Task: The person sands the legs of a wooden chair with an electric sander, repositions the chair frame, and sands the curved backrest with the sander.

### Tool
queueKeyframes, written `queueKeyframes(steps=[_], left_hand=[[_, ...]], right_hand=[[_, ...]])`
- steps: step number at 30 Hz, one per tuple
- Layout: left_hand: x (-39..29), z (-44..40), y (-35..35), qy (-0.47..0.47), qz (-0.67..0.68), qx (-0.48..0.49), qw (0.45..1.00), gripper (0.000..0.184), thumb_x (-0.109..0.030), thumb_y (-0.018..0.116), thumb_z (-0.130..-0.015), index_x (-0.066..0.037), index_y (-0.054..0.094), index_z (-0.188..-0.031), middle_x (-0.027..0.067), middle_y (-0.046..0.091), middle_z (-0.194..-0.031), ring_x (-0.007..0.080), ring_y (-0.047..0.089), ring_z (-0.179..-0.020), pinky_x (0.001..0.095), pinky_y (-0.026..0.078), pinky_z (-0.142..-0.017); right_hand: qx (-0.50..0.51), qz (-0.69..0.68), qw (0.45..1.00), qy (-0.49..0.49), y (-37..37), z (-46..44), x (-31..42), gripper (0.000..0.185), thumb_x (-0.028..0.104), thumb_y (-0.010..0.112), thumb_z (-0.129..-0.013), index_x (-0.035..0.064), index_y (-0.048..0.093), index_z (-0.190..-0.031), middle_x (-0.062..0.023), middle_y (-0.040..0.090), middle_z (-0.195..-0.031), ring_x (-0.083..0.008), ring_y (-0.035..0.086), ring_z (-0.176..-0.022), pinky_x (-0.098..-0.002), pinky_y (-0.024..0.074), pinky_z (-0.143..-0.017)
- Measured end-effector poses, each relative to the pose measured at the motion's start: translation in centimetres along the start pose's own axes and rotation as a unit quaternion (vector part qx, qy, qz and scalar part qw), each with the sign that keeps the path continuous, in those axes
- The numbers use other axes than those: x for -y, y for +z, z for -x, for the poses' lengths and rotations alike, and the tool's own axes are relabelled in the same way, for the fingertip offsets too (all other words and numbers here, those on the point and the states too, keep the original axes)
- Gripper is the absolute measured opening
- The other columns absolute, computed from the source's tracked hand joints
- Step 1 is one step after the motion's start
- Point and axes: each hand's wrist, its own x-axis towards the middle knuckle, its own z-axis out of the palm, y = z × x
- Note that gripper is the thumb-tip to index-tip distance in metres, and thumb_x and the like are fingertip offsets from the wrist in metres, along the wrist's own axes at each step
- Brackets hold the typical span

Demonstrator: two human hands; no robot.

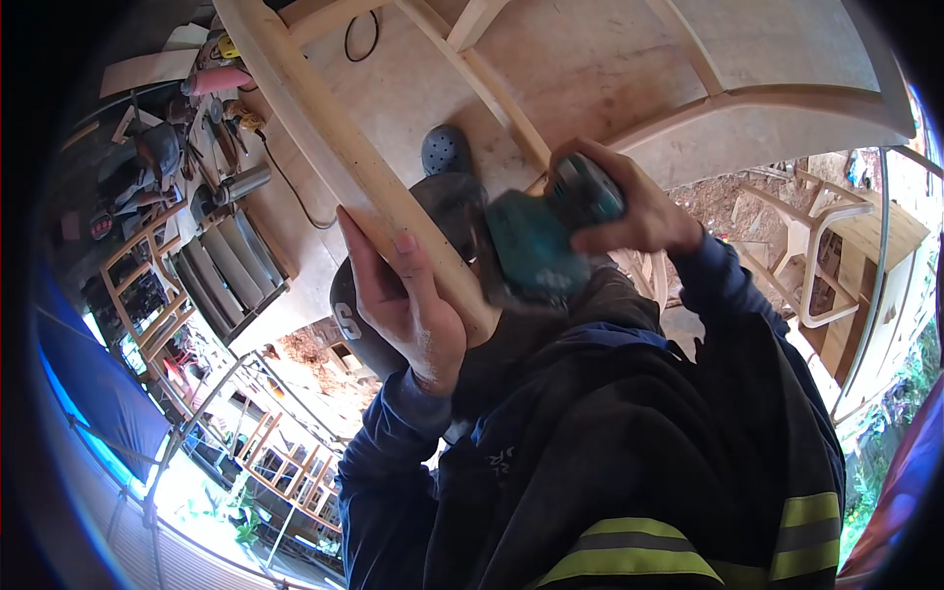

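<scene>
A thick, pale wooden bar (369,172) runs from the top of the head view down to my lap, with several small dark specks on its face. Near its lower end my left hand (418,310) grips it, thumb on the upper face and fingers along the left side. My right hand (644,202) is wrapped around the top of a teal power sander (536,246). The sander is slightly blurred and sits against or very close to the bar's right side; its pad is mostly hidden. The bar appears to belong to a wooden frame (482,79) with slats and a curved rail.
A plywood surface (334,88) lies beneath the frame. Tools and a pink bottle (216,81) crowd the left, beside a rack of grey curved panels (231,265). Another wooden chair frame (811,241) stands at right. A clog (446,150) shows beyond the bar.
</scene>
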Motion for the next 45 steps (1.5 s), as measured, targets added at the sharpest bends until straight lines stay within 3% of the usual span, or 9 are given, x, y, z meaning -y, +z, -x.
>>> queueKeyframes(steps=[10,14,17,20,23,32,40,44,45], left_hand=[[0.2,0.1,0.0,-0.003,0.015,-0.004,1.0,0.065,-0.025,0.058,-0.106,0.007,0.032,-0.156,0.0208,0.05,-0.149,0.0203,0.053,-0.126,0.0302,0.04,-0.107],[0.0,0.1,-0.1,-0.005,0.001,0.006,1.0,0.065,-0.027,0.057,-0.106,0.007,0.032,-0.155,0.0211,0.052,-0.146,0.0207,0.054,-0.125,0.0303,0.04,-0.107],[-0.3,0.2,0.2,0.007,-0.013,-0.002,1.0,0.066,-0.03,0.055,-0.106,0.008,0.033,-0.155,0.0214,0.057,-0.14,0.0208,0.058,-0.119,0.0298,0.045,-0.101],[-0.7,0.1,0.0,0.021,-0.07,0.0,0.997,0.065,-0.032,0.054,-0.106,0.008,0.037,-0.153,0.0214,0.062,-0.132,0.021,0.063,-0.11,0.0299,0.05,-0.092],[-0.4,0.2,0.1,-0.013,-0.03,-0.01,0.999,0.066,-0.036,0.055,-0.105,0.006,0.039,-0.153,0.0225,0.047,-0.151,0.0283,0.052,-0.132,0.0361,0.042,-0.11],[-0.4,0.0,-0.3,-0.015,-0.074,0.001,0.997,0.066,-0.035,0.055,-0.105,0.007,0.038,-0.153,0.0248,0.045,-0.152,0.0303,0.05,-0.135,0.0377,0.042,-0.111],[-0.8,-0.1,0.1,-0.018,-0.056,-0.004,0.998,0.066,-0.034,0.054,-0.105,0.007,0.036,-0.153,0.0264,0.043,-0.153,0.0323,0.048,-0.138,0.039,0.041,-0.113],[-1.0,0.0,0.2,-0.027,-0.059,-0.006,0.998,0.067,-0.035,0.054,-0.104,0.007,0.036,-0.153,0.0261,0.042,-0.154,0.0326,0.048,-0.138,0.0398,0.04,-0.114],[-0.9,0.0,0.1,-0.027,-0.056,-0.006,0.998,0.067,-0.035,0.054,-0.104,0.007,0.036,-0.154,0.026,0.042,-0.154,0.0325,0.048,-0.138,0.0398,0.04,-0.114]], right_hand=[[0.028,0.018,0.999,-0.026,-0.3,0.5,0.7,0.069,0.02,0.085,-0.065,0.0012,0.055,-0.125,-0.0065,0.062,-0.109,-0.0176,0.058,-0.101,-0.0323,0.047,-0.093],[-0.016,-0.038,0.993,0.114,-0.9,-2.2,-3.6,0.068,0.018,0.083,-0.069,-0.0045,0.055,-0.127,-0.0078,0.063,-0.109,-0.022,0.061,-0.104,-0.032,0.0479,-0.094],[-0.043,-0.036,0.994,0.094,-0.8,-2.6,-4.8,0.072,0.029,0.083,-0.072,-0.0032,0.056,-0.13,-0.0128,0.066,-0.106,-0.0199,0.065,-0.093,-0.0312,0.0539,-0.078],[-0.019,-0.033,0.985,0.17,-0.4,-1.8,0.2,0.078,0.026,0.084,-0.073,-0.0059,0.052,-0.136,-0.0136,0.066,-0.112,-0.0227,0.062,-0.105,-0.0348,0.0509,-0.094],[-0.024,-0.013,0.983,0.179,0.0,-2.0,1.6,0.077,0.031,0.084,-0.073,-0.0058,0.054,-0.134,-0.015,0.067,-0.111,-0.0239,0.064,-0.102,-0.0358,0.0525,-0.09],[-0.012,0.022,0.964,0.263,0.0,-3.4,3.1,0.071,0.034,0.082,-0.073,-0.0057,0.057,-0.128,-0.0155,0.069,-0.103,-0.0257,0.067,-0.095,-0.0358,0.0538,-0.084],[-0.113,-0.001,0.968,0.225,1.4,0.8,2.8,0.088,0.029,0.087,-0.07,-0.0051,0.049,-0.141,-0.0176,0.066,-0.121,-0.0265,0.062,-0.117,-0.0349,0.0476,-0.103],[-0.118,0.004,0.982,0.144,1.9,2.1,2.4,0.081,0.031,0.083,-0.072,-0.0089,0.051,-0.135,-0.0178,0.068,-0.107,-0.0252,0.067,-0.098,-0.0351,0.0551,-0.082],[-0.105,-0.015,0.979,0.173,1.7,1.6,2.0,0.081,0.03,0.084,-0.072,-0.007,0.051,-0.136,-0.0167,0.067,-0.11,-0.0245,0.066,-0.102,-0.0346,0.0532,-0.087]])
